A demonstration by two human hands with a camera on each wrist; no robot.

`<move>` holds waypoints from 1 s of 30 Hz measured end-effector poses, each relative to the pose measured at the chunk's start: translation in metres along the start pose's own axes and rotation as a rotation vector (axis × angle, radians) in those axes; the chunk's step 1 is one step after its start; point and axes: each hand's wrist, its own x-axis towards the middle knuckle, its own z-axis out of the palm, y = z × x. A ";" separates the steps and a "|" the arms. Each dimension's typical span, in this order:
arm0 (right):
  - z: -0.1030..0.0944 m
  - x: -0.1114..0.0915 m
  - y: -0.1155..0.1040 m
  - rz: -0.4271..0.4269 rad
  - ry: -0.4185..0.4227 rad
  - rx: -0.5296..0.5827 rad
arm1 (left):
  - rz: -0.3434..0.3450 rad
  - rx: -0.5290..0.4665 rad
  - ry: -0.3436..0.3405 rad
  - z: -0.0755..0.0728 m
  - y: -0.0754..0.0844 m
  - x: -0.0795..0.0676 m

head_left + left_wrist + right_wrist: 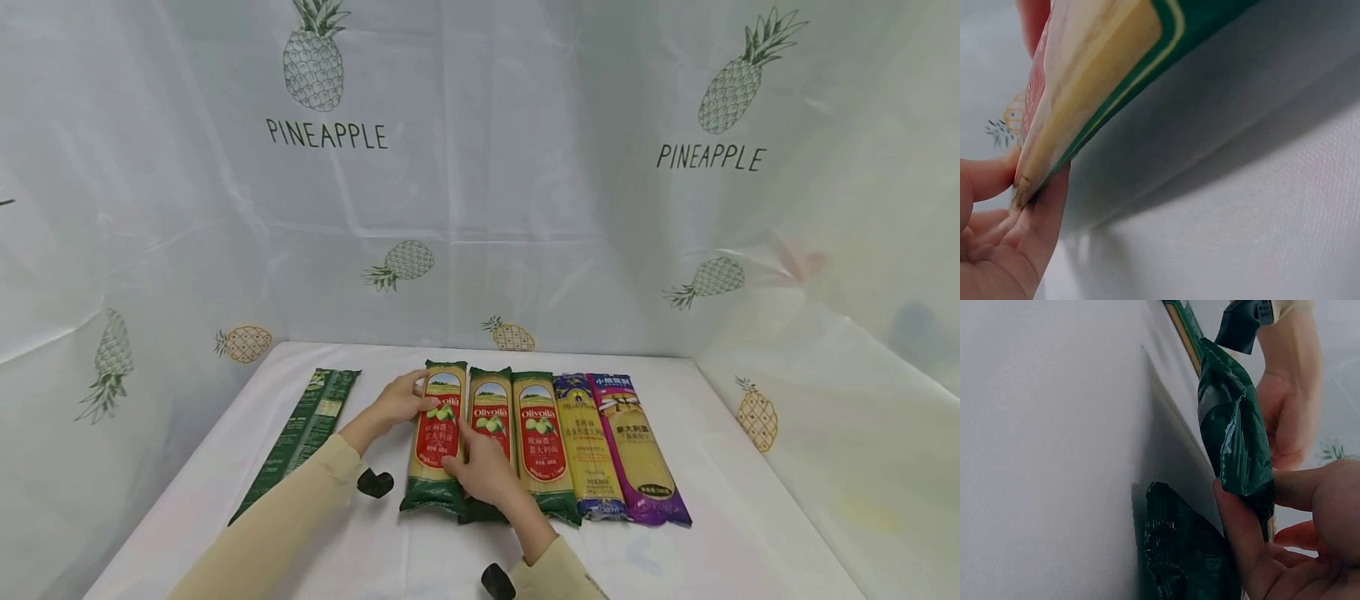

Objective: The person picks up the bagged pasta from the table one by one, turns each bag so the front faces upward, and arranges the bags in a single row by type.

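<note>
Both hands hold a green-ended packet of spaghetti (pixel 438 454) with a red label. My left hand (pixel 396 402) pinches its left edge near the upper part, thumb on the front face. On the opposite edge, lower down, my right hand (pixel 487 471) grips with the thumb over the front. In the left wrist view the packet's underside (pixel 1129 87) stands tilted above the white cloth, fingers (pixel 1044 215) beneath it. The right wrist view shows its crimped green end (pixel 1235 431) raised beside a second packet's green end (pixel 1185 544). That second matching packet (pixel 491 400) is partly hidden by my right hand.
To the right lie a third matching packet (pixel 542 437), a blue-and-yellow pasta packet (pixel 588 442) and a purple one (pixel 643 446). A green packet (pixel 307 425), turned back side up, lies apart at the left. White pineapple-printed sheeting (pixel 510 208) rises behind the table (pixel 720 500).
</note>
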 end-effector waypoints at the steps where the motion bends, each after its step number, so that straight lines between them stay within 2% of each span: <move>1: 0.001 0.001 0.000 0.011 -0.004 -0.009 | 0.000 0.004 -0.004 0.001 -0.002 0.001; 11: 0.014 0.004 0.005 0.007 0.006 -0.178 | 0.013 0.100 -0.005 0.006 -0.011 0.003; 17: 0.015 0.005 0.006 -0.006 0.029 -0.217 | 0.008 0.160 0.010 0.009 -0.008 0.001; 23: 0.016 0.005 0.008 -0.006 0.063 -0.245 | 0.025 0.268 0.020 0.007 -0.008 0.002; 30: 0.014 0.004 0.009 -0.003 0.072 -0.236 | 0.013 0.257 -0.026 0.004 -0.015 0.005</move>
